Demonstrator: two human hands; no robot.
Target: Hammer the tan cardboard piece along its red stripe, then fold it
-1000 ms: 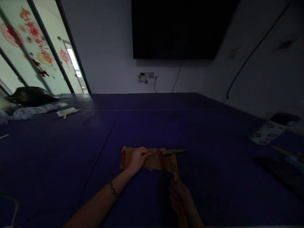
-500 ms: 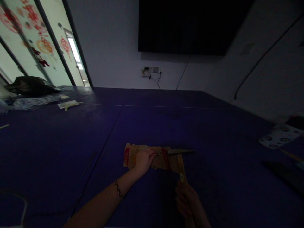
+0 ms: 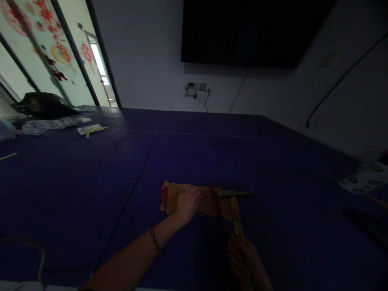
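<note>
My left hand (image 3: 188,205) rests on a flat brown piece with red bands (image 3: 209,204), perhaps cardboard, lying on the dark blue surface. Its fingers are pressed together, and whatever may be pinched at the tips is too dark and small to make out. Lower right, my right hand (image 3: 244,254) is wrapped round the wooden handle of a hammer (image 3: 235,218). The handle bears a round yellowish mark. The hammer's long, tapered head (image 3: 236,194) lies across the right end of the brown piece and points right.
Several thin dark rods (image 3: 121,197) lie on the blue surface (image 3: 194,157) to the left. Farther off are a white packet (image 3: 90,129) and a dark bag (image 3: 44,106). A patterned white item (image 3: 360,178) and a dark flat object (image 3: 366,226) lie at right. A pale cable (image 3: 39,254) curves at lower left.
The whole view has shifted slightly, so things appear a little farther right. Both hands keep their places on the brown piece and the hammer handle.
</note>
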